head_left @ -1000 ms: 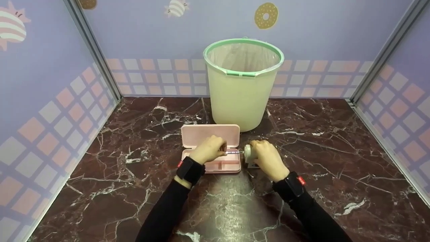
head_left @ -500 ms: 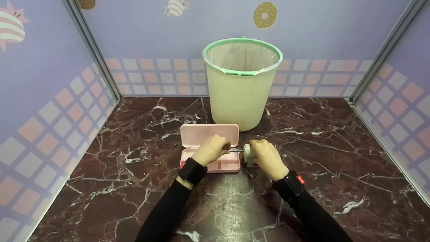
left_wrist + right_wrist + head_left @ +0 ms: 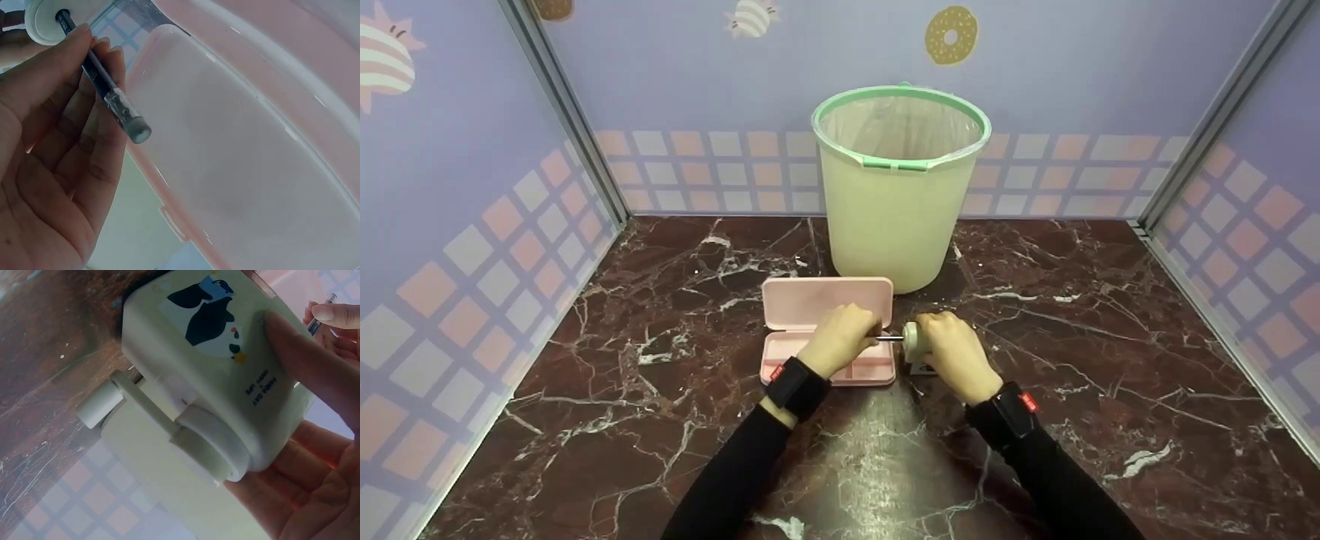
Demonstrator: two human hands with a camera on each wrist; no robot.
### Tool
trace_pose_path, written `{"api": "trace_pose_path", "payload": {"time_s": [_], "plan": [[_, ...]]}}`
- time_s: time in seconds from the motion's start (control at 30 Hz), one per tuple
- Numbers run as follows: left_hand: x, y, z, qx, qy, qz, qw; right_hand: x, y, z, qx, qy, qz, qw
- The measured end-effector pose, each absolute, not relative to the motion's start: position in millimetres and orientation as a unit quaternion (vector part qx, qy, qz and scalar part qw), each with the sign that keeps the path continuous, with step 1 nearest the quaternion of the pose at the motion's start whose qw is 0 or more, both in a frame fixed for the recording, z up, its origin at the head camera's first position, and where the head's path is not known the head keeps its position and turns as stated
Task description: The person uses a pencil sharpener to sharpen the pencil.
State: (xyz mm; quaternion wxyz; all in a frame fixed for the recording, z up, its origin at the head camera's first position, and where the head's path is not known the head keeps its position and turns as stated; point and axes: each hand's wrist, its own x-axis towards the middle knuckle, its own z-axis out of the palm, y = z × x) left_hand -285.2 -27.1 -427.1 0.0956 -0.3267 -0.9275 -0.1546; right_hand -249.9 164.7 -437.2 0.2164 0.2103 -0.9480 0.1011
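Note:
My left hand point(image 3: 838, 339) pinches a dark pencil point(image 3: 100, 77) between thumb and fingers. The pencil's eraser end point(image 3: 136, 128) points back toward the left wrist camera, and its front end sits in the round hole of a cream crank pencil sharpener point(image 3: 169, 354). Around the sharpener's body curl the thumb and fingers of my right hand point(image 3: 956, 354). A penguin print marks one side, and the crank handle point(image 3: 145, 404) has no hand on it. Under my left forearm and hand lies a pink pencil case point(image 3: 829, 289), lid raised, with divided compartments partly hidden.
Behind the case and sharpener stands a tall pale green waste bin point(image 3: 896, 217) with a plastic liner. Patterned panels point(image 3: 697, 75) enclose the dark marbled table point(image 3: 622, 420) at the back and both sides.
My left hand has shifted slightly right toward the sharpener, and less of the pencil shows between them. The pencil has turned slightly in appearance. My right hand stays nearly in place on the sharpener.

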Motion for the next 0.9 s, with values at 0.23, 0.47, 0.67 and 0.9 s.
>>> {"api": "trace_pose_path", "payload": {"time_s": [0.23,0.47,0.67,0.9], "plan": [[-284,-16,-428,-0.333,-0.926,-0.131,0.124,-252,162,-436,0.214,-0.947,0.092,0.220],[-283,-14,-427,-0.331,-0.926,-0.105,0.146,-252,160,-436,0.214,-0.947,0.077,0.228],[-284,-10,-426,-0.330,-0.928,-0.085,0.153,-253,159,-433,0.213,-0.946,0.072,0.233],[-285,-10,-428,-0.326,-0.930,-0.091,0.146,-256,163,-433,0.208,-0.948,0.110,0.214]]}}
